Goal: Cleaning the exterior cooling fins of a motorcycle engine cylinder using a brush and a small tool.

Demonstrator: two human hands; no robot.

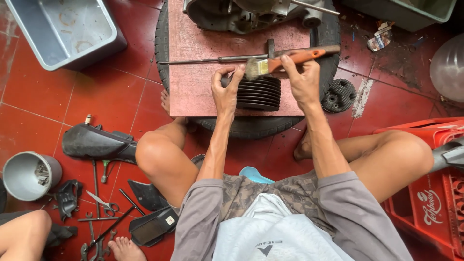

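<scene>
Finned black engine cylinder (258,93) lay on the pink board (193,87) over a tyre (251,126). Left hand (226,92) clasped its left end; right hand (302,79) pinched an orange-handled brush (282,62) above. Likely heavy, rigid, greasy; best held by both ends.

Place: informal repair workshop on a red tiled floor (58,96).
Signs: engine block (241,14) at top, scattered wrenches (96,241) lower left, tyre (251,126) as stand.
</scene>
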